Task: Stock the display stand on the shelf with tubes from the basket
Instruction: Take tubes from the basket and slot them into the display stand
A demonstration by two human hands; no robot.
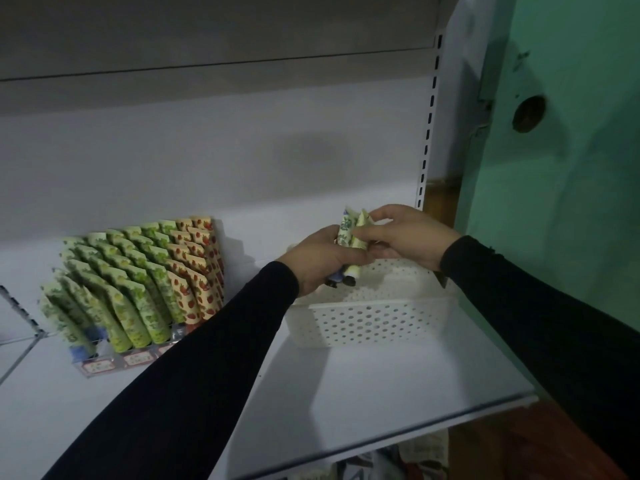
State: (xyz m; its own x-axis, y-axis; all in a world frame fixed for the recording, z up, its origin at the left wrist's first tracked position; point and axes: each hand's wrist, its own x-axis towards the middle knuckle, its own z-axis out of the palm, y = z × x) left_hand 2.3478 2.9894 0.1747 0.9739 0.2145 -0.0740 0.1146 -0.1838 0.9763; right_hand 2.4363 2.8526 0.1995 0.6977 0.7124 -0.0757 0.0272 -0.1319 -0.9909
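Note:
A white perforated basket (372,322) stands on the grey shelf, right of centre. Just above it my left hand (320,258) grips a small bunch of tubes (349,237), caps pointing down. My right hand (403,235) pinches the upper end of a pale green tube in that bunch. The clear display stand (104,365) sits at the left of the shelf, packed with slanted rows of green tubes (121,289) and strawberry-print tubes (195,271). The basket's inside is mostly hidden behind my hands.
The shelf board (381,379) has bare surface in front of the basket, ending at a front lip. A slotted upright (429,123) rises at the right. A wire divider (20,327) stands at far left. A green wall (571,168) is to the right.

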